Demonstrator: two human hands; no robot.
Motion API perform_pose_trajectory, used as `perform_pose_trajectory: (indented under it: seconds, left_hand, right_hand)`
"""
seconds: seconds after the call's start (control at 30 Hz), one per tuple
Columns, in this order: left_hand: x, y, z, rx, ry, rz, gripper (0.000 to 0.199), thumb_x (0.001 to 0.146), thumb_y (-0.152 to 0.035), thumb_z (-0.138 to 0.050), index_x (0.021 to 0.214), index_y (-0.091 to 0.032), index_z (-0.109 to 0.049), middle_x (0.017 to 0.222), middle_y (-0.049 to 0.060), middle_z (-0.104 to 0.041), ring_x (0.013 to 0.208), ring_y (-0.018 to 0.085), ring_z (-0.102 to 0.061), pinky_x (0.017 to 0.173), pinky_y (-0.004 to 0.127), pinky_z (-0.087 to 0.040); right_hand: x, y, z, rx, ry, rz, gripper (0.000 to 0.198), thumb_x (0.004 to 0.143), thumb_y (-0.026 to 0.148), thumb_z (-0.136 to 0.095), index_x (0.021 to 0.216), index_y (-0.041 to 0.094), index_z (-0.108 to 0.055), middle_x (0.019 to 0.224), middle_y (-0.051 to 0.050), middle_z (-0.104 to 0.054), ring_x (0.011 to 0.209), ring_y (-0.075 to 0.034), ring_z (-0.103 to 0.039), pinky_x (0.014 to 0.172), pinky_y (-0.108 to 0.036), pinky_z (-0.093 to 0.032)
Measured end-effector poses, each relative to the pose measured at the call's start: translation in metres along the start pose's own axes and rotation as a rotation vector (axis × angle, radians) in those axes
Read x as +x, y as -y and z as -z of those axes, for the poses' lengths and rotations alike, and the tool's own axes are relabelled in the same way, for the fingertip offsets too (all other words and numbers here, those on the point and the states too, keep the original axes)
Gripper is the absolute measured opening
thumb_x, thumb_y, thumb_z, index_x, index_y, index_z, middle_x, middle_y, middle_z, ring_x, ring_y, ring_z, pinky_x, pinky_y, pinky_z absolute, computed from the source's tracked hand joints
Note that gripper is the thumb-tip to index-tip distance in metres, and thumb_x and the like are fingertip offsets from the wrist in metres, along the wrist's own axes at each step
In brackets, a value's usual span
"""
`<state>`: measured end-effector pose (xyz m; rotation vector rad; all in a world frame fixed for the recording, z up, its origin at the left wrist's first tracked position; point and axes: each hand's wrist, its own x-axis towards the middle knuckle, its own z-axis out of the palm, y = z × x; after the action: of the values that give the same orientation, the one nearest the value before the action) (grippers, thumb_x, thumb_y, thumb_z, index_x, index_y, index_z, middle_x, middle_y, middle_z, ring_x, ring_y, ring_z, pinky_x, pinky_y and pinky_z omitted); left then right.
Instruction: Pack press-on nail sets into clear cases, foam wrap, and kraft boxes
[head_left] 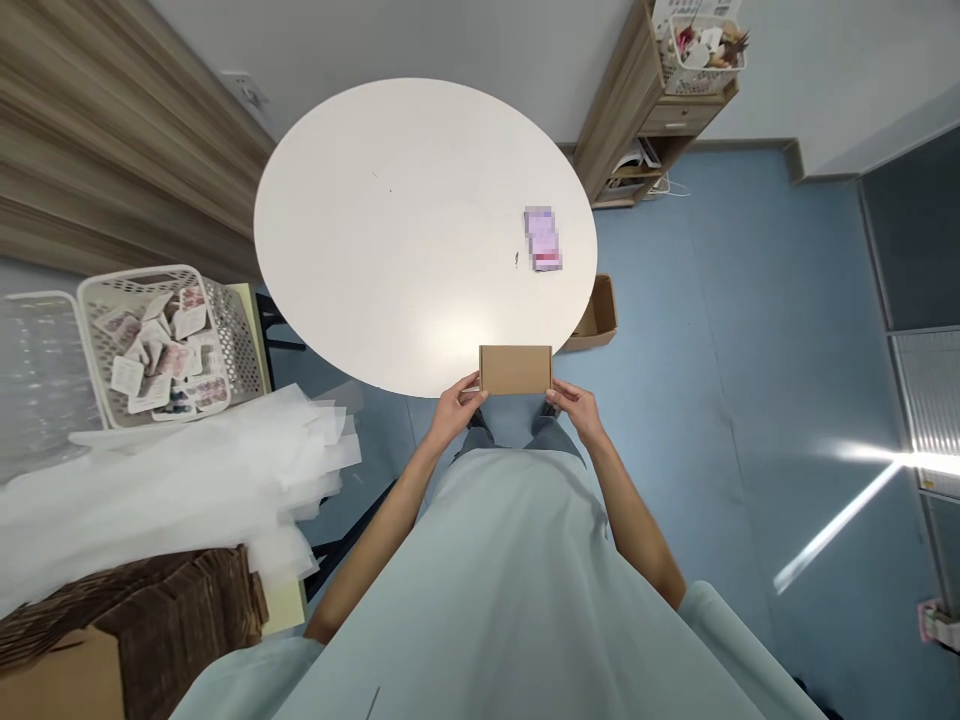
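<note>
A small brown cardboard box, closed on the side facing me, is held level at the near edge of the round white table. My left hand grips its left end, thumb at the near corner. On the opposite end, my right hand pinches the near right corner. Both hands are closed on the box. Farther back on the table's right side lies a purple and pink item, blurred out, with a small dark bit beside it.
To the left stand a white basket of small packets, a pile of white sheets and stacked brown cardboard. An open cardboard box sits below the table's right edge. A wooden cabinet bears another basket.
</note>
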<state>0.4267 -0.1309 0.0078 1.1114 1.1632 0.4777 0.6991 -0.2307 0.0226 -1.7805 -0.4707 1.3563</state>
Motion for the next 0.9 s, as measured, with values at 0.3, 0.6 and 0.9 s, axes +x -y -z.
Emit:
perform_pose_trajectory:
  seconds: [0.3,0.6,0.9]
  left_hand:
    - [0.036,-0.045,-0.115,0.142,0.081,0.026,0.078,0.079,-0.063,-0.083,0.144,-0.021,-0.071,0.143,0.014,-0.073,0.12,0.033,-0.075,0.111,0.05,-0.057]
    - [0.071,-0.057,-0.274,0.243,0.169,0.084,0.079,0.079,-0.063,-0.083,0.143,-0.019,-0.07,0.14,0.016,-0.074,0.118,0.035,-0.077,0.11,0.051,-0.058]
    - [0.112,-0.071,-0.334,0.213,0.203,0.219,0.077,0.077,-0.059,-0.087,0.141,-0.018,-0.071,0.138,0.015,-0.076,0.124,0.037,-0.074,0.114,0.055,-0.056]
  right_hand:
    - [0.015,0.0,0.126,0.073,0.017,-0.033,0.067,0.063,0.063,-0.095,0.112,0.023,-0.074,0.109,-0.01,-0.083,0.095,-0.026,-0.077,0.088,-0.041,-0.059]
    - [0.028,-0.006,0.285,0.067,-0.038,-0.049,0.061,0.065,0.072,-0.09,0.097,0.025,-0.069,0.099,-0.009,-0.081,0.094,-0.027,-0.077,0.085,-0.039,-0.057]
    - [0.064,0.004,0.352,0.147,-0.027,-0.048,0.052,0.07,0.065,-0.091,0.097,0.025,-0.071,0.107,-0.007,-0.079,0.103,-0.024,-0.073,0.088,-0.036,-0.056]
